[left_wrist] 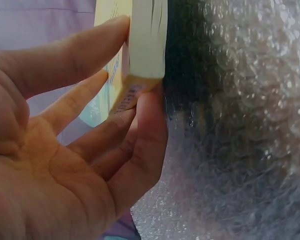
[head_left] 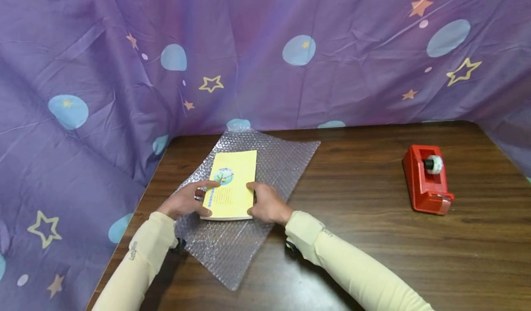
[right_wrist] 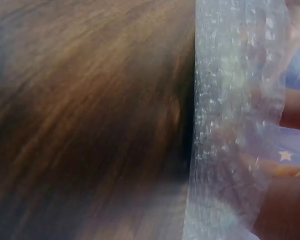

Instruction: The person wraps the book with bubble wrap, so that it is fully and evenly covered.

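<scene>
A yellow book [head_left: 232, 184] lies on a sheet of bubble wrap [head_left: 282, 163] spread over the left part of a wooden table [head_left: 373, 237]. My left hand [head_left: 186, 200] grips the book's near left corner. In the left wrist view the thumb lies on the cover and the fingers curl under the book [left_wrist: 145, 40], with my left hand [left_wrist: 65, 150] beside the bubble wrap [left_wrist: 240, 125]. My right hand [head_left: 265, 205] holds the book's right edge with the thumb on the cover. The right wrist view shows only the bubble wrap's [right_wrist: 230, 125] edge against the table [right_wrist: 90, 125].
A red tape dispenser [head_left: 427, 179] with a roll of tape stands on the right side of the table. A purple cloth [head_left: 265, 48] with stars and blue dots hangs behind the table and drapes down its left side.
</scene>
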`<state>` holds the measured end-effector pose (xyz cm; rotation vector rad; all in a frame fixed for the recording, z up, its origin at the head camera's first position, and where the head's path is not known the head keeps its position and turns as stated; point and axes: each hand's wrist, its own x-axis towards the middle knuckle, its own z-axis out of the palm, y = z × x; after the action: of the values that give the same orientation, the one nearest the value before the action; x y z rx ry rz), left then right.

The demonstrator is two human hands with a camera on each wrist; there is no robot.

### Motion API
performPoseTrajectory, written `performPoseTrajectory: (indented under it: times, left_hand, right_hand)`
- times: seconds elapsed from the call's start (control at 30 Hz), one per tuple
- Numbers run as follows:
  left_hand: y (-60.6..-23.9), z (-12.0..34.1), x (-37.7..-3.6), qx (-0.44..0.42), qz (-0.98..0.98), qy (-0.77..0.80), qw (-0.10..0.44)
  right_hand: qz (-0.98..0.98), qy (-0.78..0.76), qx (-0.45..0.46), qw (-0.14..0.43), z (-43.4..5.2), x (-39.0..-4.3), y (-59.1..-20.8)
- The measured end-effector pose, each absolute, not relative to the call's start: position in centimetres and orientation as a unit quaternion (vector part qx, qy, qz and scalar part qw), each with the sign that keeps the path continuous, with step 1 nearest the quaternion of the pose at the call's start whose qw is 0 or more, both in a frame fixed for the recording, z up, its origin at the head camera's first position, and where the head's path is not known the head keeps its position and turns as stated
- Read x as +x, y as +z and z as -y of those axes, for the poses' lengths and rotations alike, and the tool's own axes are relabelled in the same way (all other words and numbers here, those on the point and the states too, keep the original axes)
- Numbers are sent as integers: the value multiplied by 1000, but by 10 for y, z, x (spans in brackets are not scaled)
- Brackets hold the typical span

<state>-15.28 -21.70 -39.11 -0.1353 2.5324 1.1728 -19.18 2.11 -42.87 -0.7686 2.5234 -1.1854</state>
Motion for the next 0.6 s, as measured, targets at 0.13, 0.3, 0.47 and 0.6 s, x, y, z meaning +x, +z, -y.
performPoseTrajectory:
  times: [0.13,0.3,0.47,0.6]
  left_hand:
    - [-390,218,-156,-44,-910,381,158]
    - [-390,216,-155,-46,-922,358,140]
    - [-385,215,-155,-53,-928,349,120]
    - [-384,217,-154,-53,-928,349,119]
  right_hand:
    - [-867,-404,-264,125,-21,-194,-429]
    - [-867,-404,-264,125,-21,-194,-429]
    - [-865,-409,-264,122,-21,-194,-428]
    - [-868,-400,-269,118,-20,-194,-429]
